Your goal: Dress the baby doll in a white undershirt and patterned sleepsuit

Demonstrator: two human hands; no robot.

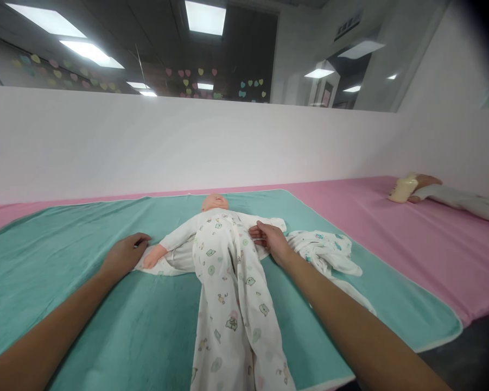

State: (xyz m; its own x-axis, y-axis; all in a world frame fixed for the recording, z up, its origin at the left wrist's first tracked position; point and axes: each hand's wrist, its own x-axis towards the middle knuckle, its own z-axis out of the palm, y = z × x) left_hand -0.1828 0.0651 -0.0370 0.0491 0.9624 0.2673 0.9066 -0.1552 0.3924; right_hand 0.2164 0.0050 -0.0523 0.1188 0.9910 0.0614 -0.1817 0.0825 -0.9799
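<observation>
A baby doll point(214, 202) lies on its back on a green blanket point(118, 326), head toward the wall, arms spread. Its upper body and arms are in white cloth, and a white patterned baby garment point(232, 304) covers its front and trails toward me. My left hand point(126, 254) rests by the doll's bare hand point(154, 256), at the edge of white cloth spread under that arm. Its fingers are bent and partly hidden; I see nothing held. My right hand point(271, 239) is at the doll's other side, fingers apart, fingertips close to the garment's edge below the sleeve.
Crumpled white printed cloth point(323, 250) lies right of my right hand, partly behind my forearm. A pink mat point(411, 244) extends under the blanket. At far right another person's hand point(429, 180) holds a pale yellow bottle point(402, 189). A white wall point(187, 141) with windows stands behind.
</observation>
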